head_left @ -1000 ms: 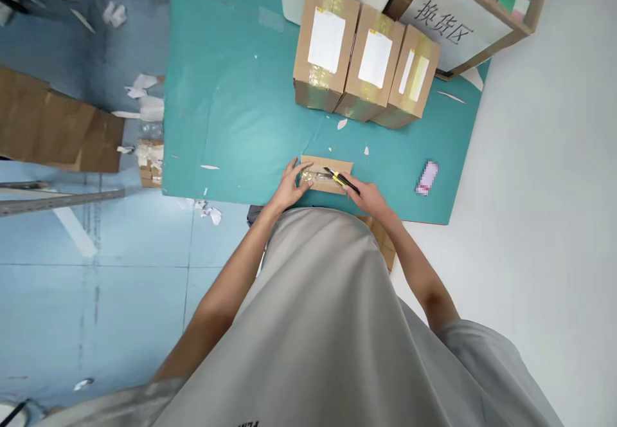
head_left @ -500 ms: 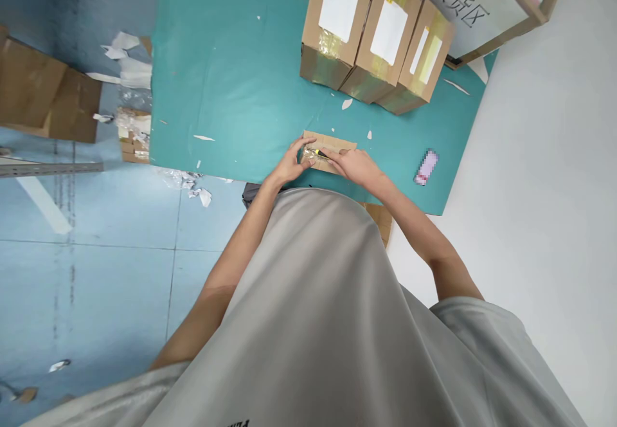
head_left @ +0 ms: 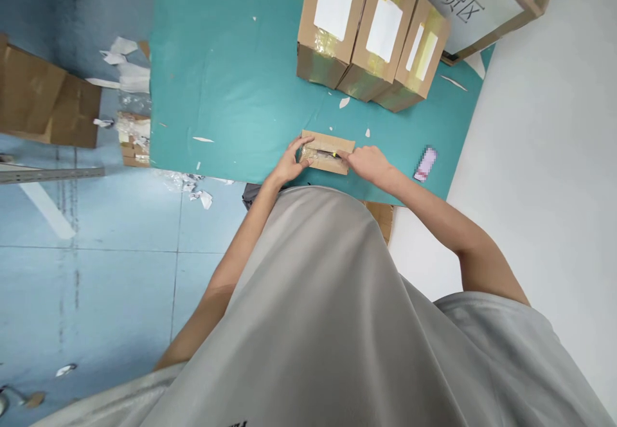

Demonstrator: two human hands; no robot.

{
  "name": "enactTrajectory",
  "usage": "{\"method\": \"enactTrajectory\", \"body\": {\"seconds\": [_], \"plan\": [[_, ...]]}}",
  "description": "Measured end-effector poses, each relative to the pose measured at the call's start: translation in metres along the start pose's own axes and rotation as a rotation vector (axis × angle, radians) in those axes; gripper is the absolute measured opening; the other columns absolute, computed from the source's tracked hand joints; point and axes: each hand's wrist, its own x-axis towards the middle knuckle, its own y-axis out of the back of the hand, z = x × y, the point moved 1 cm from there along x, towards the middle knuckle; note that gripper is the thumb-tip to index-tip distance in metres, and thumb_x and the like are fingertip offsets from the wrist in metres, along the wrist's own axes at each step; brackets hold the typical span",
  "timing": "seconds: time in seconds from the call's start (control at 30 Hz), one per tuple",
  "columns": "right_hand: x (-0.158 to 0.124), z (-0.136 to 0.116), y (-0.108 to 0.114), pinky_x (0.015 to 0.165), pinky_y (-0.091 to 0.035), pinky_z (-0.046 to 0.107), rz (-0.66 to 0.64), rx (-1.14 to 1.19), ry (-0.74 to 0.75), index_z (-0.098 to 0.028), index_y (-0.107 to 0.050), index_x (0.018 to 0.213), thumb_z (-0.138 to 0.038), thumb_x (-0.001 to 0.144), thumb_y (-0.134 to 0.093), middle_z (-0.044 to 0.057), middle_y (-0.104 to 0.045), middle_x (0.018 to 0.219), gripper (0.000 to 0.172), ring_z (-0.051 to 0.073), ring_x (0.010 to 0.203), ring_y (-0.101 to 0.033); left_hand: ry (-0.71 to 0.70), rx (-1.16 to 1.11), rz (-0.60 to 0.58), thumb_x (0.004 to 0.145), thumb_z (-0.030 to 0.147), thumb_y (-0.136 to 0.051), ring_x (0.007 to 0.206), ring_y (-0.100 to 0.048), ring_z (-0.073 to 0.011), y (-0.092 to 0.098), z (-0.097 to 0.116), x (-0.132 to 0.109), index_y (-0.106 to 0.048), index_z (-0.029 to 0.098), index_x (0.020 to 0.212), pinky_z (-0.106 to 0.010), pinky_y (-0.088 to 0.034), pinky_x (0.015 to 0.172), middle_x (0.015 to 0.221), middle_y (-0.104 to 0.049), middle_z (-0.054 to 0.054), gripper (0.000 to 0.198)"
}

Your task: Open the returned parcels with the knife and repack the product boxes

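A small cardboard box (head_left: 340, 168) with clear tape along its top lies near the front edge of the green table. Around its left end, my left hand (head_left: 290, 161) has its thumb and fingers on opposite long sides, gripping it. My right hand (head_left: 370, 164) is closed on a utility knife (head_left: 334, 154) with yellow and black parts, most of its handle hidden by the fingers. The knife points left over the taped middle of the box. A thin dark line runs leftward from it; whether that is blade or slit I cannot tell.
Three taped cardboard boxes (head_left: 373, 35) with white labels stand at the back of the table (head_left: 216, 80). A blurred pink item (head_left: 425, 164) lies to the right, by the white wall. Paper scraps dot the table and floor. Larger brown boxes (head_left: 48, 99) are at left.
My right hand has drawn the utility knife rightward along the taped top, from near the left end toward the right end. My left hand keeps its hold on the box.
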Motion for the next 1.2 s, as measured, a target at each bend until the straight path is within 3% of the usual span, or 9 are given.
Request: {"method": "enactTrajectory", "body": {"seconds": [0.13, 0.3, 0.43, 0.53, 0.67, 0.8, 0.97, 1.1, 1.2], "plan": [[-0.028, 0.028, -0.014, 0.091, -0.052, 0.043, -0.041, -0.020, -0.095, -0.026, -0.055, 0.175, -0.017, 0.117, -0.042, 0.023, -0.085, 0.120, 0.060, 0.036, 0.114, -0.081, 0.013, -0.043, 0.025, 0.089, 0.043, -0.084, 0.175, -0.035, -0.0393, -0.001, -0.003, 0.003, -0.062, 0.024, 0.165, -0.062, -0.035, 0.141, 0.181, -0.048, -0.016, 0.081], [-0.082, 0.085, -0.044, 0.093, -0.052, 0.045, -0.199, -0.032, -0.369, -0.017, -0.077, 0.152, -0.011, 0.113, -0.048, 0.028, -0.084, 0.121, 0.049, 0.041, 0.120, -0.080, 0.018, -0.137, 0.074, 0.087, 0.054, -0.087, 0.159, -0.057, -0.0385, 0.007, -0.005, 0.002, -0.063, 0.026, 0.159, -0.059, -0.052, 0.131, 0.170, -0.060, -0.016, 0.081], [-0.101, 0.103, -0.071, 0.089, -0.055, 0.043, -0.029, 0.162, -0.456, -0.019, -0.061, 0.168, -0.037, 0.119, -0.049, 0.025, -0.085, 0.123, 0.053, 0.040, 0.113, -0.081, 0.047, -0.177, 0.074, 0.084, 0.059, -0.089, 0.145, -0.067, -0.0379, 0.011, -0.003, 0.000, -0.061, 0.020, 0.159, -0.054, -0.060, 0.122, 0.164, -0.065, -0.019, 0.089], [-0.075, 0.083, -0.097, 0.087, -0.058, 0.039, 0.176, 0.449, -0.474, -0.017, -0.072, 0.150, -0.048, 0.117, -0.056, 0.019, -0.087, 0.116, 0.048, 0.037, 0.106, -0.082, 0.059, -0.123, 0.034, 0.088, 0.056, -0.084, 0.142, -0.069, -0.0353, 0.008, 0.003, 0.001, -0.058, 0.022, 0.160, -0.052, -0.061, 0.120, 0.166, -0.063, -0.018, 0.084], [-0.014, 0.040, -0.136, 0.081, -0.063, 0.036, 0.395, 1.056, -0.522, -0.015, -0.076, 0.126, -0.044, 0.115, -0.056, 0.012, -0.085, 0.102, 0.036, 0.027, 0.083, -0.081, 0.084, 0.012, 0.026, 0.093, 0.048, -0.076, 0.147, -0.066, -0.0349, 0.003, 0.015, 0.001, -0.056, 0.022, 0.161, -0.056, -0.061, 0.119, 0.169, -0.059, -0.020, 0.076], [0.029, 0.012, -0.163, 0.074, -0.067, 0.033, 0.551, 1.509, -0.592, -0.018, -0.071, 0.122, -0.045, 0.112, -0.062, 0.012, -0.084, 0.112, 0.030, 0.022, 0.085, -0.081, 0.011, 0.356, 0.110, 0.098, 0.046, -0.077, 0.171, -0.042, -0.0411, 0.006, 0.035, 0.002, -0.063, 0.023, 0.153, -0.066, -0.044, 0.134, 0.179, -0.046, -0.023, 0.061], [0.054, 0.002, -0.175, 0.072, -0.069, 0.028, 0.513, 1.760, -0.623, -0.021, -0.067, 0.119, -0.041, 0.109, -0.070, 0.010, -0.081, 0.114, 0.022, 0.021, 0.097, -0.082, -0.179, 0.613, -0.008, 0.097, 0.034, -0.081, 0.176, -0.032, -0.0423, 0.003, 0.061, 0.018, -0.067, 0.026, 0.153, -0.067, -0.028, 0.143, 0.182, -0.049, -0.017, 0.058], [0.064, -0.001, -0.180, 0.072, -0.071, 0.032, 0.451, 1.840, -0.661, -0.022, -0.066, 0.115, -0.040, 0.106, -0.077, 0.006, -0.079, 0.103, 0.023, 0.020, 0.088, -0.081, -0.207, 0.704, -0.136, 0.096, 0.021, -0.072, 0.167, -0.049, -0.0416, -0.013, 0.074, 0.032, -0.071, 0.025, 0.152, -0.070, -0.021, 0.144, 0.168, -0.065, -0.017, 0.057], [0.067, -0.006, -0.182, 0.076, -0.072, 0.035, 0.451, 1.885, -0.665, -0.022, -0.065, 0.111, -0.041, 0.104, -0.081, 0.005, -0.079, 0.099, 0.025, 0.020, 0.088, -0.081, -0.179, 0.728, -0.140, 0.098, 0.019, -0.065, 0.154, -0.061, -0.0397, -0.023, 0.078, 0.036, -0.071, 0.024, 0.152, -0.071, -0.022, 0.144, 0.159, -0.070, -0.018, 0.055]]}}
